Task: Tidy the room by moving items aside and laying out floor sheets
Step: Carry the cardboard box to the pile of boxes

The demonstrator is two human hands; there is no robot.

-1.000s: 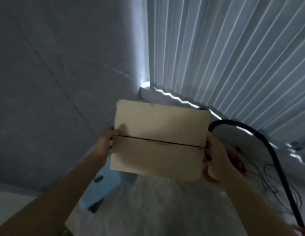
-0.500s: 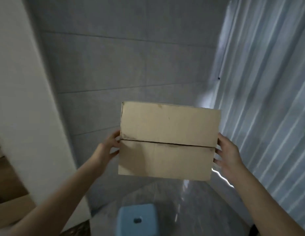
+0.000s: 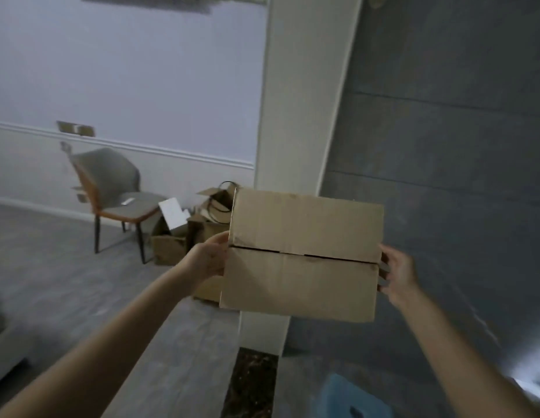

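A closed brown cardboard box (image 3: 301,254) with a seam across its top hangs in the air in front of me at chest height. My left hand (image 3: 206,259) grips its left side, thumb at the top edge. On the opposite side my right hand (image 3: 397,271) holds it with curled fingers against the right wall. Both arms reach forward from the bottom of the frame. The box's underside and far side are hidden.
A white pillar (image 3: 292,116) stands right behind the box, with a grey tiled wall (image 3: 443,146) to its right. Left of it are several open cardboard boxes (image 3: 178,236) and a grey chair (image 3: 117,188) on the floor. A blue stool (image 3: 350,399) sits at the bottom right.
The view has swung left, from the blinds and cables past the grey wall to the pillar and the room beyond. The box stays held between both hands.
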